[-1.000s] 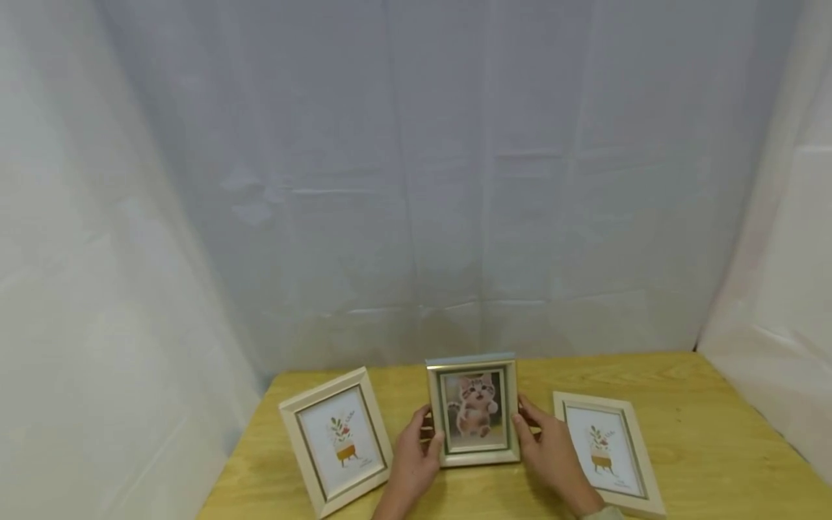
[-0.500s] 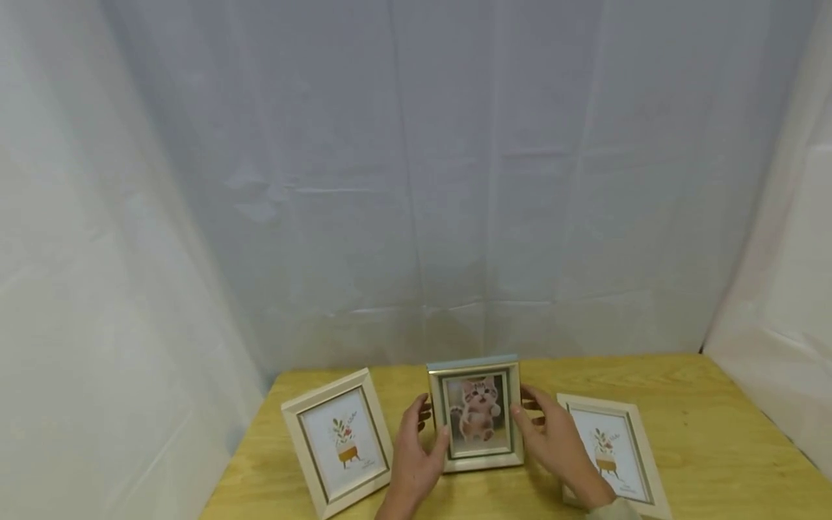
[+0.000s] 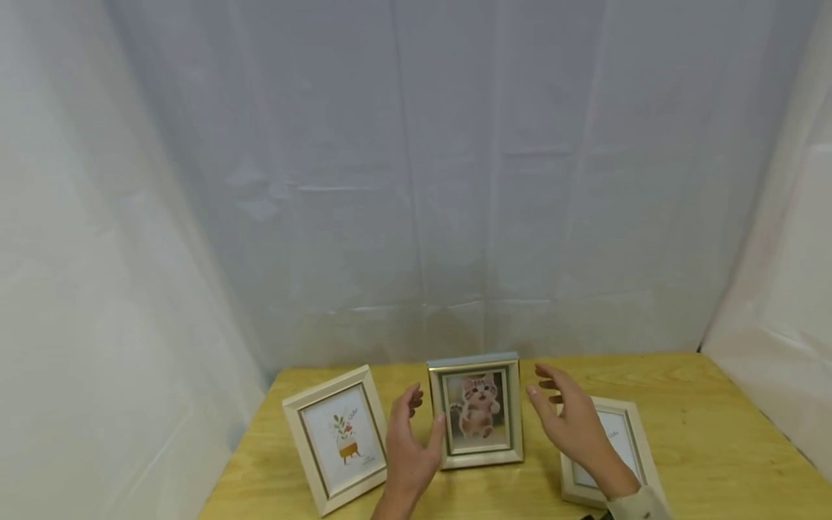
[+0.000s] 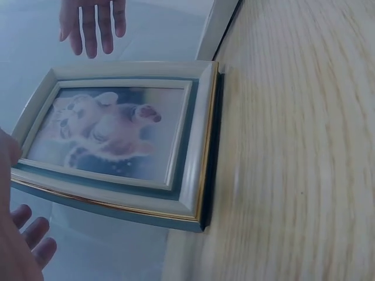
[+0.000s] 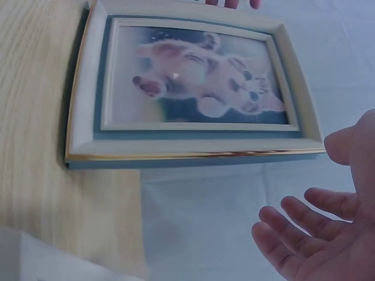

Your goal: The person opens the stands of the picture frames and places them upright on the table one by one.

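Note:
A picture frame with a kitten photo stands upright on the wooden table, its cream border edged in gold and blue-green. My left hand is at its left side, thumb tip close by the border and fingers loosely bent. Off the right side, my right hand is held apart from it with the fingers spread and relaxed. In the left wrist view the kitten frame stands between both hands. The right wrist view shows the right hand with its palm turned toward the frame and nothing in it.
A cream picture frame with a plant print stands tilted at the left. A similar cream frame is at the right, partly hidden by my right hand and forearm. Pale sheeting hangs behind the wooden table.
Both hands have let go of the kitten frame. The right hand has moved up and right, the left slightly up and left. The kitten frame stays in place.

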`<action>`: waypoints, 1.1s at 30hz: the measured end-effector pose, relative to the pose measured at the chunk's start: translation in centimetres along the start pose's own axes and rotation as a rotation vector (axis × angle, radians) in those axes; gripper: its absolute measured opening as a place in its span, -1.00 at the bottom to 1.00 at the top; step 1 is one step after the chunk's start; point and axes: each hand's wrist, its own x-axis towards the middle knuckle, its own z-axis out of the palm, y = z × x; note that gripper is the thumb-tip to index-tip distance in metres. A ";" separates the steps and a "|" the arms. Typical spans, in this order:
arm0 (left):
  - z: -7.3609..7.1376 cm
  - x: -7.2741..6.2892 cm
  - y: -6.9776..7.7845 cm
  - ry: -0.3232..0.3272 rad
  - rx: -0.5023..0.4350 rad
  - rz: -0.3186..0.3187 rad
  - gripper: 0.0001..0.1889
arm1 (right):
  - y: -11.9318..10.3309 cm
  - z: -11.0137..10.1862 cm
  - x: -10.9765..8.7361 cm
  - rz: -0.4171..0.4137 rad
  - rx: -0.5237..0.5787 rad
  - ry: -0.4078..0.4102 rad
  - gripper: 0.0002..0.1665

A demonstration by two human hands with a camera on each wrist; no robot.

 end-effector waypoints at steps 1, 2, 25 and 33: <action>0.0 0.1 0.0 0.027 0.008 0.018 -0.43 | -0.1 -0.3 0.1 -0.005 -0.004 0.000 -0.41; 0.1 0.3 0.1 0.055 0.010 0.039 -0.45 | -0.1 -0.5 0.1 -0.011 -0.008 0.000 -0.40; 1.3 0.2 6.3 0.016 -0.187 0.439 -0.61 | 1.7 -6.0 -1.4 -0.035 -0.146 0.062 -0.39; 3.0 -1.0 7.9 -0.159 -0.165 0.370 -0.67 | 2.8 -7.3 -2.3 -0.001 -0.169 0.038 -0.37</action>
